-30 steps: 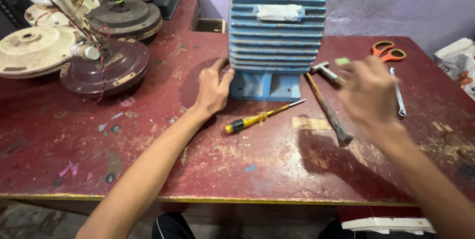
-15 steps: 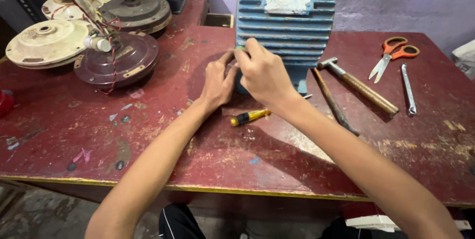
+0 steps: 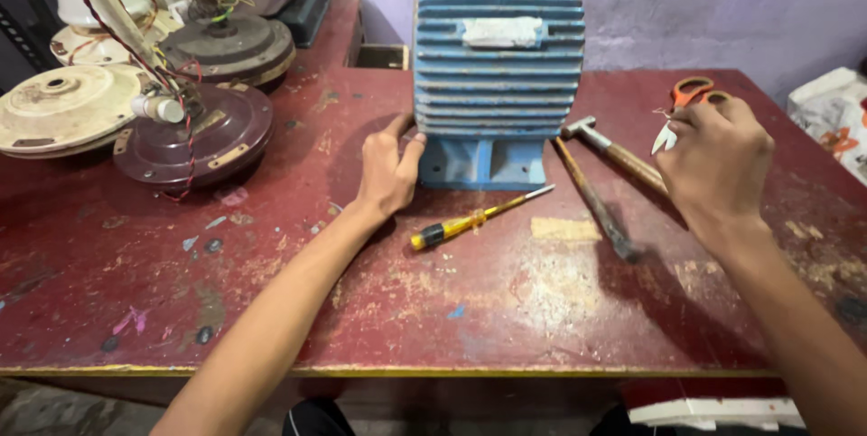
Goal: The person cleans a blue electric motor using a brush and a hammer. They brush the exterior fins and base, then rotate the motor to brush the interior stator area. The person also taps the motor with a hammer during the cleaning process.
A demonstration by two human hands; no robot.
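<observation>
A: What is the big thing in the middle?

B: A blue ribbed cast-metal motor housing, boxy, with horizontal cooling fins down its face and a footed base. It stands upright on the worn red-painted counter, whose surface is scratched and chipped, with a yellow strip along the front edge. A pale rectangular plate sits near the top of the housing, centred on the fins.

A: And the left hand?

B: The left hand lies flat against the housing's lower left corner, fingers loosely together and pointing up, thumb touching the base. It grips nothing; it only presses on the side.

A: The right one?

B: The right hand hovers well to the right of the housing, seen from the back. Its fingers are curled in, and I cannot tell whether they pinch anything. Just beyond its fingertips lie orange-handled scissors with steel blades.

A: Other tools?

B: A yellow-and-black-handled screwdriver with a thin metal shaft lies slantwise just in front of the base. A wooden-handled hammer with a grey steel head lies to the right, beside a long dark metal rod.

A: And on the left?

B: Round ceiling-fan motor shells: a dark maroon disc, a cream one, and another dark one behind, with red and black wires looped over them.
</observation>
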